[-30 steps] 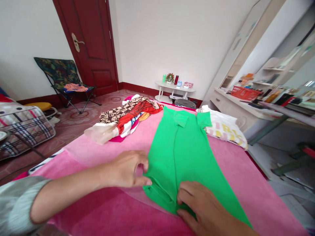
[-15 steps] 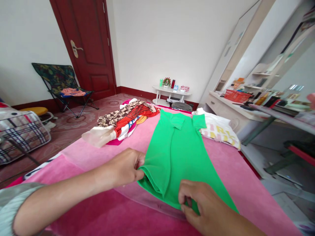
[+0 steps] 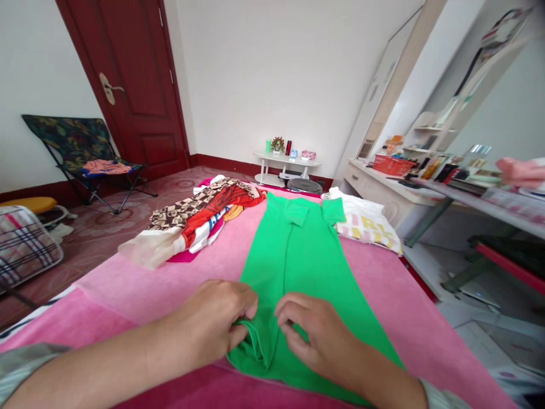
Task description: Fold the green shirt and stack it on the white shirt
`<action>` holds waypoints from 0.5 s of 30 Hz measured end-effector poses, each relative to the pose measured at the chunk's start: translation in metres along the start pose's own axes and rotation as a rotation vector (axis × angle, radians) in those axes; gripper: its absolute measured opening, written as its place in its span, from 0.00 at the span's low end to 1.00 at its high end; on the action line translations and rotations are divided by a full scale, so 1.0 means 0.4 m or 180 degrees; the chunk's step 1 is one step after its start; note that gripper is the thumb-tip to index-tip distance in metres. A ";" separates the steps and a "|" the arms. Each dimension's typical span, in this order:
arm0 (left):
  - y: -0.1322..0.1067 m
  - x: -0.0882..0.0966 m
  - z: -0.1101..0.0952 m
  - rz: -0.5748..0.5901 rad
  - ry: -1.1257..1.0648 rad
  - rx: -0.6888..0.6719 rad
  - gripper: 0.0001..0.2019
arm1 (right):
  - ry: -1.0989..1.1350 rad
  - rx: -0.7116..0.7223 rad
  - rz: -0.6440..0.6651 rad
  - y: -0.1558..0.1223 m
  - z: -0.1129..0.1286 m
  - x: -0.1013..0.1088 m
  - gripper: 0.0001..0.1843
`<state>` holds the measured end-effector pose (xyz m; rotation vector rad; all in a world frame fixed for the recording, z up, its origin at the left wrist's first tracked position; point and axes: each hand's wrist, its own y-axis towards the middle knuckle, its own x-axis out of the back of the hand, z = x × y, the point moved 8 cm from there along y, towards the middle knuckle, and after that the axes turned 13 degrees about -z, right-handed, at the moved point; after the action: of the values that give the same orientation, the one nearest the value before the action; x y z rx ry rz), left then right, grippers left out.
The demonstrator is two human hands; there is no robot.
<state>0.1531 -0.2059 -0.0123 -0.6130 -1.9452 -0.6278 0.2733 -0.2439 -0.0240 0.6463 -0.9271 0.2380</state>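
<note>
A long green short-sleeved dress (image 3: 315, 267) lies lengthwise on the pink bed cover, its left side folded inward along a long crease and its sleeves toward the far end. My left hand (image 3: 225, 312) is closed on the lower left edge, where several layers of the hem bunch up and lift a little. Just right of it, my right hand (image 3: 310, 329) is curled with thumb and fingertips together at the crease of the dress. The cloth between those fingertips is mostly hidden.
Crumpled clothes (image 3: 200, 216) are piled on the far left of the pink bed cover (image 3: 170, 289). A folded white shirt (image 3: 366, 218) lies to the dress's right. A cluttered dressing table (image 3: 383, 182) stands on the right; a folding chair (image 3: 97, 153) is near the door.
My right hand has moved left and away from me, from the bottom hem to the crease beside my left hand. My left hand still grips the hem. The view has turned slightly right.
</note>
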 end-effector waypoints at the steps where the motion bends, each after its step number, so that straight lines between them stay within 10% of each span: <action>1: 0.002 0.001 -0.002 -0.0021 -0.0112 0.0016 0.07 | 0.0033 -0.0100 0.0011 -0.001 -0.003 0.009 0.09; 6: 0.026 0.013 0.014 -0.0332 -0.0782 0.0295 0.03 | -0.0071 -0.0466 0.0221 -0.026 -0.029 -0.012 0.33; 15: -0.007 -0.028 -0.005 0.0501 -0.0631 -0.0131 0.03 | 0.0012 -0.0103 -0.0024 -0.009 -0.047 0.008 0.24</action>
<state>0.1572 -0.2111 -0.0221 -0.8732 -2.0458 -0.5255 0.2894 -0.2354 -0.0309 0.6193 -0.9230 0.2172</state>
